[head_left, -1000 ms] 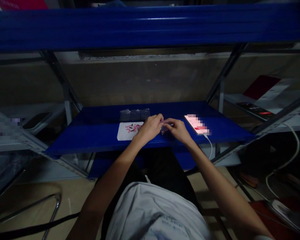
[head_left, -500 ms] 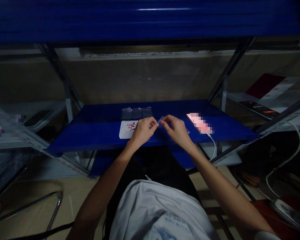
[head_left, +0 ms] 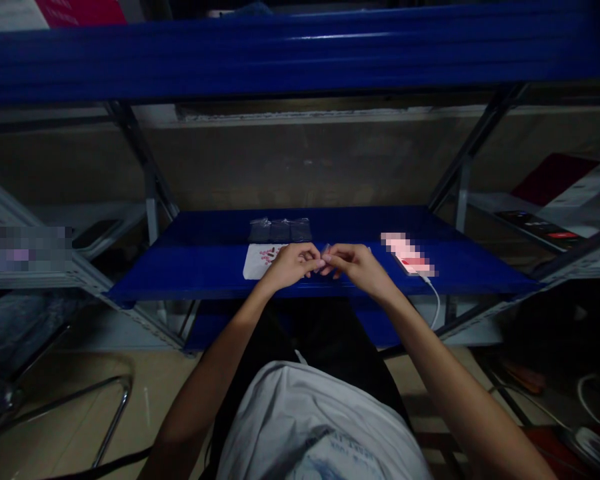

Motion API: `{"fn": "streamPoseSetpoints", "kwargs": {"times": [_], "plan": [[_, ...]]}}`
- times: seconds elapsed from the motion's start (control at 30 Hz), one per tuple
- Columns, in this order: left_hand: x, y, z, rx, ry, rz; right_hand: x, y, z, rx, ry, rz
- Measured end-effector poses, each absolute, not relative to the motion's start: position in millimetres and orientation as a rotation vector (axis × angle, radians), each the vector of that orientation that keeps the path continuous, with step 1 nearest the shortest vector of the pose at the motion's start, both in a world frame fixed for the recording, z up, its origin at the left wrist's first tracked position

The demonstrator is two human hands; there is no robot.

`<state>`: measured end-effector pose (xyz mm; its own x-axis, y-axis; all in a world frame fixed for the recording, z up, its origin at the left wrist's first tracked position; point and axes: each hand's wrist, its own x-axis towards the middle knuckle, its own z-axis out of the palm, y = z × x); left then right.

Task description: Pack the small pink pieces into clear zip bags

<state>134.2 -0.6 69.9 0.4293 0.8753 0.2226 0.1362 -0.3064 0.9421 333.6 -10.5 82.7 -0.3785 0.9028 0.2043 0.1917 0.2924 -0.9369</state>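
A small clear plastic bag (head_left: 325, 249) is pinched between my two hands over the front of the blue shelf. My left hand (head_left: 294, 263) has its thumb and fingers closed on the bag's left side. From the right, my right hand (head_left: 354, 264) grips it too, and the fingertips of both hands nearly touch. Fingers cover most of the bag, so its contents cannot be made out. Just left of my left hand lies a white sheet (head_left: 253, 263) with several small pink round pieces (head_left: 267, 255) and a few dark ones, partly hidden by that hand.
Flat clear plastic bags (head_left: 280, 231) lie in a row behind the white sheet. A lit phone (head_left: 409, 259) with a white cable (head_left: 436, 300) rests to the right on the blue shelf (head_left: 205, 267). Another blue shelf (head_left: 300, 60) crosses overhead. Metal posts stand at both sides.
My hands have come closer together around the small bag, with the fingers now more folded over it. The camera view has shifted slightly.
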Motion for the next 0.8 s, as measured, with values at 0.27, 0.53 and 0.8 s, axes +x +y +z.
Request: {"fn": "streamPoseSetpoints", "kwargs": {"times": [0.27,0.53,0.8], "plan": [[146.6,-10.8,78.7,2.112,1.228,1.131,330.7,-10.6,83.2,-1.130,-1.920,0.804],[145.8,-21.1,84.8,2.290,1.690,1.167,317.5,-12.1,81.3,-1.232,-1.917,0.741],[139.3,-18.6,85.5,2.404,1.242,1.191,307.6,-20.1,80.9,-1.373,-1.843,0.496]]}}
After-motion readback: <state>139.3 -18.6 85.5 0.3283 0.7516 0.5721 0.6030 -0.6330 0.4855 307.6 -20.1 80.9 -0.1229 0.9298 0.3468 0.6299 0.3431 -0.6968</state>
